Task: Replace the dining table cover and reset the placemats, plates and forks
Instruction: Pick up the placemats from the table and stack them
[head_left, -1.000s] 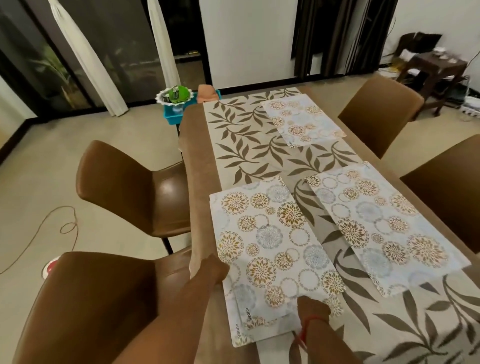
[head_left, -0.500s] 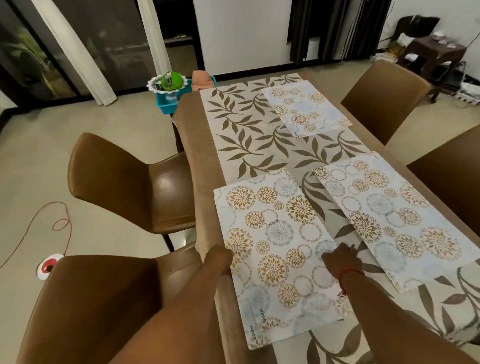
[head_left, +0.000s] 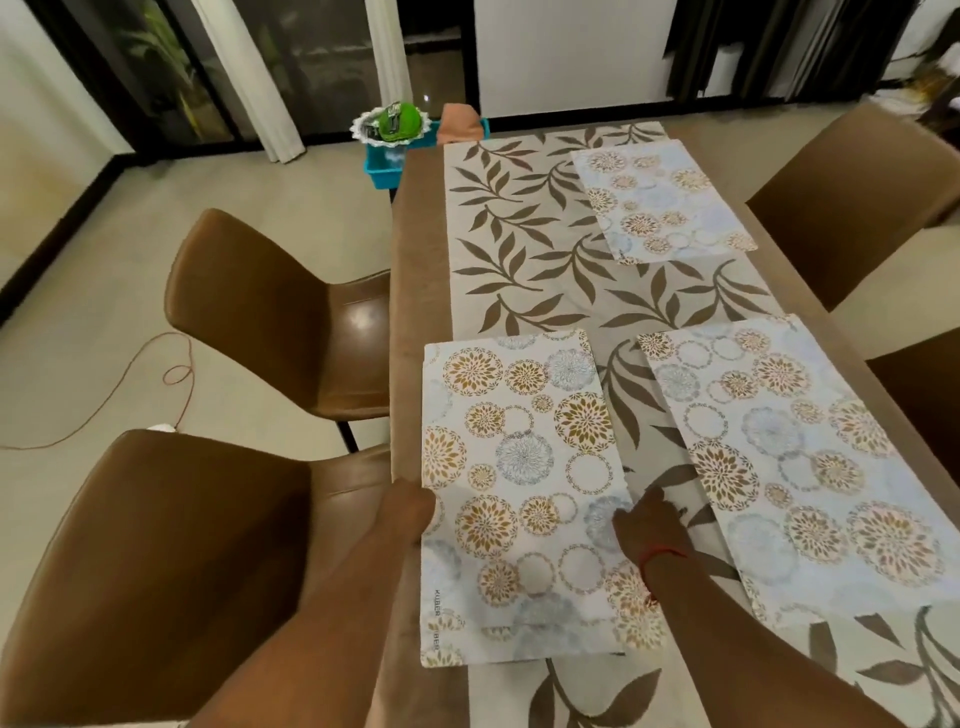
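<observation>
Leaf-print table cover (head_left: 519, 249); brown chairs (head_left: 270, 312); perhaps tiled floor (head_left: 104, 249)

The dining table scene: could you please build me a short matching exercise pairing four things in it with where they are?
Things:
1. near-left placemat
2. far placemat
3. blue basket
4. red cord

Places:
A. on the floor left of the chairs
B. just beyond the table's far-left corner
C. between both hands, at the table's left edge
D. far end of the table, right side

Pairs: 1-C, 2-D, 3-B, 4-A
</observation>
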